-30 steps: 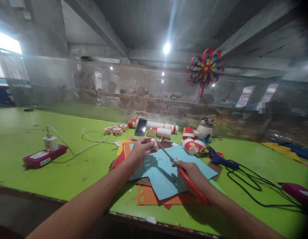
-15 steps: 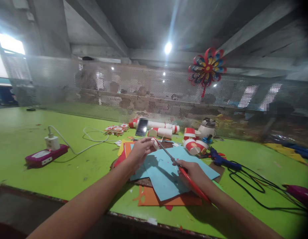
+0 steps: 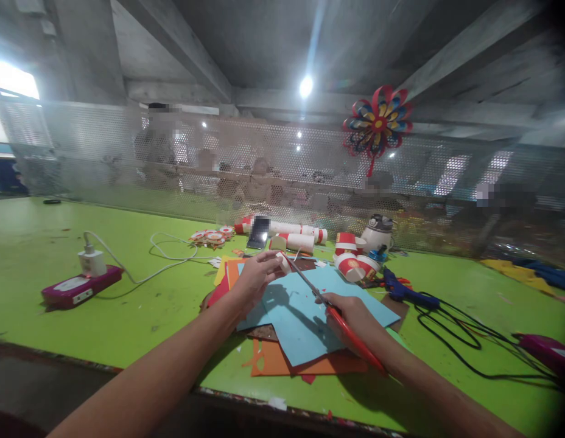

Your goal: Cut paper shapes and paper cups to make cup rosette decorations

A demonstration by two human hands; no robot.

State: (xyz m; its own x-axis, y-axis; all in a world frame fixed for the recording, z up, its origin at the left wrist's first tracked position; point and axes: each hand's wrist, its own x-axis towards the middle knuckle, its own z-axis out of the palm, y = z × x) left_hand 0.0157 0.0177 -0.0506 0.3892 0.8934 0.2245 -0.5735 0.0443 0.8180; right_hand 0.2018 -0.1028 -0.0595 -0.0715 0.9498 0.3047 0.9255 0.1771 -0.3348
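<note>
Purple power strip (image 3: 66, 294) is sitting at left on the green table (image 3: 36, 249); white charger (image 3: 92, 264) is standing plugged in, white cable (image 3: 173, 264) looping away. Blue glue gun (image 3: 405, 291) is lying at right. Lidded bottle (image 3: 376, 238) is standing near the mesh partition (image 3: 81, 146). Multicolour flower ornament (image 3: 379, 124) is hanging above.

The flat green tabletop (image 3: 140, 328) offers passage along its front-left edge; toward the right edge, red-handled metal scissors (image 3: 338, 319) and looped black cables (image 3: 472, 317) obstruct.

Streaky glare around overhead lamp (image 3: 305, 87)
</note>
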